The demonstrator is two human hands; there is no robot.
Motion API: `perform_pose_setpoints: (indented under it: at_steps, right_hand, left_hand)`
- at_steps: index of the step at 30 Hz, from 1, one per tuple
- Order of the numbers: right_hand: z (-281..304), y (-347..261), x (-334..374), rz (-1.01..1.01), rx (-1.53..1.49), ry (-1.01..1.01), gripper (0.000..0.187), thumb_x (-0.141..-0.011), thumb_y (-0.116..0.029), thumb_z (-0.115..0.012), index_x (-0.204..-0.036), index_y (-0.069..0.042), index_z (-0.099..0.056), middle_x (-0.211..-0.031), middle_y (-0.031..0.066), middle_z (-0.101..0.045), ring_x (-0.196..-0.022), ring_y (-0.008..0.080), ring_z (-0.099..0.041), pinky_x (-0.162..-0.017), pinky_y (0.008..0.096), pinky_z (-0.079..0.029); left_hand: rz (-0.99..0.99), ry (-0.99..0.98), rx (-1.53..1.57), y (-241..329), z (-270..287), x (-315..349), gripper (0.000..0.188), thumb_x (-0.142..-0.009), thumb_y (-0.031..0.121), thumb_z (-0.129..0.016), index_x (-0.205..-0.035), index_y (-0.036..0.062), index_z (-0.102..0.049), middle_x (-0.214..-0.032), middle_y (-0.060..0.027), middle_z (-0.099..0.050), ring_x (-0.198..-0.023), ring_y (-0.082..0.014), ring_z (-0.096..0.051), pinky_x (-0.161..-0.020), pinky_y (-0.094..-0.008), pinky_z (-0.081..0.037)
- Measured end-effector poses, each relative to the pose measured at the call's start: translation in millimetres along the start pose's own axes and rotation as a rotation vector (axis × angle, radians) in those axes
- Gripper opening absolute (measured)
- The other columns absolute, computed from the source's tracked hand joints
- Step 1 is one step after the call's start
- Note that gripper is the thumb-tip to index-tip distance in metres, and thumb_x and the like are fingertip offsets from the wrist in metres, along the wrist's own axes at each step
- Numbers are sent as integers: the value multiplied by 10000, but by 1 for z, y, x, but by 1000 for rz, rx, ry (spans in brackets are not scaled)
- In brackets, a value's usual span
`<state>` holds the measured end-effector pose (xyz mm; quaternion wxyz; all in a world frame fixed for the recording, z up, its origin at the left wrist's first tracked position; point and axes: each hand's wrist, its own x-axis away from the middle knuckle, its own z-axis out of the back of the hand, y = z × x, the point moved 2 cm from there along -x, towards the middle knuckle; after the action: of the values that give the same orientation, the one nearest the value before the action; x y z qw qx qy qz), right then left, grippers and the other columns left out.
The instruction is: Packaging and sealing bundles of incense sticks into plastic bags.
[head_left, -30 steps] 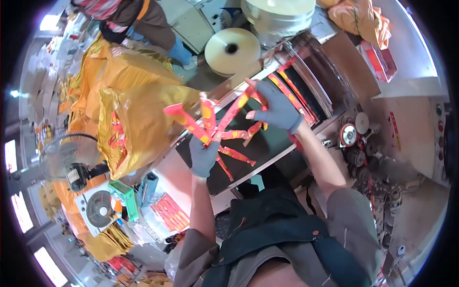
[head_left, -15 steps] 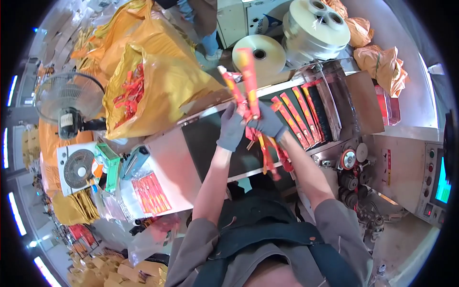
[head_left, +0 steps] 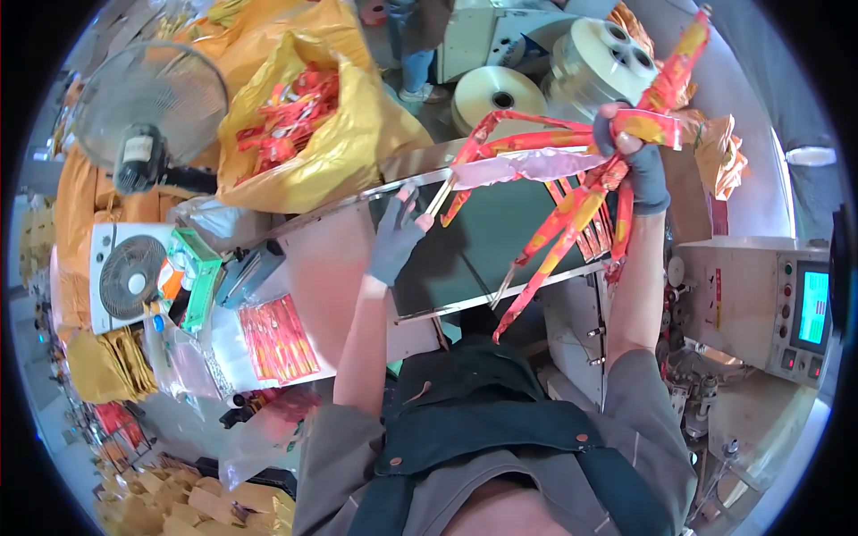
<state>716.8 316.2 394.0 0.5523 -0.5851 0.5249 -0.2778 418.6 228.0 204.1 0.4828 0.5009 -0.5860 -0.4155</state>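
Several red-and-yellow chopstick packets [head_left: 559, 228] splay out in a loose bundle from our right hand [head_left: 647, 174], which is clenched around their middle in a grey fingerless glove. One torn wrapper [head_left: 527, 166], pale pink, stretches from that fist toward our left hand [head_left: 396, 237], gloved alike. Bare wooden chopsticks [head_left: 440, 200] poke out of its end, right by our left fingertips; we cannot tell whether they pinch the wood or merely lie beside it.

Between and beneath our hands runs a dark green belt [head_left: 465, 268]. Below our right hand, more packets lie side by side, partly hidden by the bundle. Beyond our left hand gapes a yellow sack [head_left: 380, 147] of crumpled red wrappers [head_left: 299, 112]. Left of that hand stands a green basket [head_left: 198, 266]; nearer our body, flat red packets [head_left: 277, 339] lie in a row. A control screen [head_left: 814, 306] glows right of our right hand.
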Motion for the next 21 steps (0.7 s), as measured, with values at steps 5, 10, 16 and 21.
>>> perform_pose_setpoints:
  at_steps: [5,10,16,21]
  right_hand:
    - [-48,-15,-19,140,-5,80,422,-818,-298,-595,-1147,-42,-527,-733,-20,-373,-650,71,-367,-578,194,-325]
    - [-69,-2,-72,-15,-19,40,595,-838,-298,-590,-1330,-30,-390,-1133,108,-544,-918,134,-553,-777,240,-464]
    - [-132,20,-163,105,186,27,436,-886,-355,-513,-1166,-21,-527,-845,115,-614,-685,231,-599,-597,346,-503]
    - [-224,34,-210,89,-264,-30,183,-914,-233,-490,-781,-122,-549,-508,-39,-475,-396,58,-418,-381,202,-318]
  left_hand:
    - [85,-17,472,4,53,-10,839,-826,678,-355,-1391,65,-265,-1393,-78,-343,-1244,-167,-365,-1002,-314,-313]
    - [-26,-59,-118,22,70,6,403,-859,215,-593,-1179,-15,-511,-847,-22,-577,-790,-121,-553,-759,-244,-438]
    - [-47,40,25,110,123,22,276,-849,112,-589,-1094,-10,-555,-775,-33,-557,-688,-106,-539,-665,-249,-455]
    - [-727,568,-504,167,206,4,285,-822,122,-618,-1083,18,-564,-1005,-62,-614,-854,-156,-595,-818,-271,-477]
